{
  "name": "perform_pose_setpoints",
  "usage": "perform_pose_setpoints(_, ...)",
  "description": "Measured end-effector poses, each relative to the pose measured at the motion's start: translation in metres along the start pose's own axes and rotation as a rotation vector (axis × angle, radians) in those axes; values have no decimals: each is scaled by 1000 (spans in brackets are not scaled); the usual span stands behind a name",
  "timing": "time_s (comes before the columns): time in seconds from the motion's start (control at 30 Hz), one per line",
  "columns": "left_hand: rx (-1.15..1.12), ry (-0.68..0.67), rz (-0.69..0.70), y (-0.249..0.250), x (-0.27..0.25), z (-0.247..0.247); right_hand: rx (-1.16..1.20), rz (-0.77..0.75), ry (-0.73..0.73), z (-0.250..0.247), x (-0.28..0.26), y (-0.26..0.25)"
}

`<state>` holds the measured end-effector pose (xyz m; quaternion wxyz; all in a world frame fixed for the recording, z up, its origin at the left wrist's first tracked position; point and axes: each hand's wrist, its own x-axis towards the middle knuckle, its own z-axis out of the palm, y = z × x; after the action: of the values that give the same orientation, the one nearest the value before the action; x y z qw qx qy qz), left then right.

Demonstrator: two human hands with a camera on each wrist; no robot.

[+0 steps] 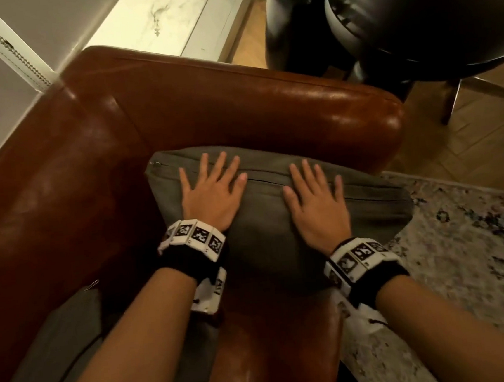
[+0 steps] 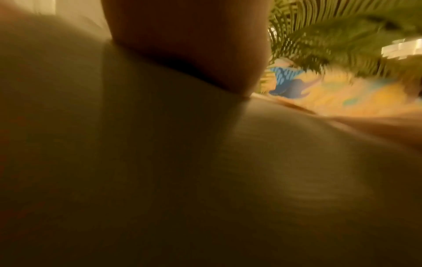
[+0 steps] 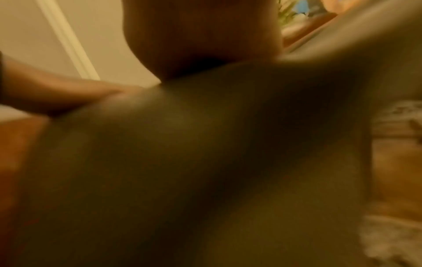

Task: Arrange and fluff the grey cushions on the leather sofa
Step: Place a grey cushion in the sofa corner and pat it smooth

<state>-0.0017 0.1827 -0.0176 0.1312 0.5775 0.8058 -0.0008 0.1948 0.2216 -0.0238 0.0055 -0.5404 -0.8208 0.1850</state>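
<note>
While both hands lie flat on it, the plump grey fabric cushion with a zipper along its top edge stands in the corner of the brown leather sofa, with its far edge toward the padded armrest.

Far to the left of the left grip, low at the sofa seat, a second grey fabric cushion lies flat and partly hidden under the left forearm. Nobody touches it, and I judge it is not yet fluffed or put in place.

The left hand is spread, with straight fingers pressing the left half of the cushion near the zipper; it does not pinch anything. In the left wrist view only the base of the hand and blurred grey cloth are seen.

Just to the right of it, apart by a narrow strip of cloth, the right hand is spread in the same way and presses the right half. The right wrist view is blurred and shows mostly dark cloth.

Beyond the right grip the cushion corner hangs a little over the front of the seat, above the pale patterned rug. Farther away stands a dark leather chair.

It seems to me that this cushion is almost finished: it is in its corner and is only patted into shape. The other cushion is what remains.
</note>
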Motion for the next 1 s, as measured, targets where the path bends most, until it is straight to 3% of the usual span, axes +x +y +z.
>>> perform_pose_setpoints(0.1,21,-85,-67,-27,2,-6,-77,45,27,-3,-14,53)
perform_pose_setpoints(0.2,-18,-146,-258,-40,4,-13,-71,286,-110,-7,-30,89)
perform_pose_setpoints(0.27,-6,-108,-397,-42,2,-20,-58,360,-108,-14,-40,93)
perform_pose_setpoints(0.3,50,-29,-382,-37,-2,-23,-59,329,-59,-18,-44,86)
perform_pose_setpoints(0.33,110,80,-285,-27,-8,-24,-40,264,-5,-22,-45,73)
perform_pose_setpoints(0.4,124,223,65,8,-21,-20,29,88,42,-26,-44,34)
perform_pose_setpoints(0.47,131,130,330,38,-33,-3,48,-65,16,-15,-40,-4)
perform_pose_setpoints(0.5,121,52,328,42,-34,1,49,-93,-12,-7,-37,-12)
perform_pose_setpoints(0.63,14,27,0,-12,-22,7,11,42,-6,6,-31,30)
perform_pose_setpoints(0.73,-109,-2,-224,-50,-19,2,126,317,103,0,-48,73)
perform_pose_setpoints(0.8,-333,101,-333,-50,-18,2,429,613,170,1,-60,91)
perform_pose_setpoints(0.87,-592,317,-526,-42,-16,2,753,847,188,10,-62,102)
perform_pose_setpoints(0.93,-755,407,-803,-37,-16,-6,965,871,237,8,-61,96)
perform_pose_setpoints(1.0,-758,371,-821,-40,-15,-19,1010,789,380,-2,-56,87)
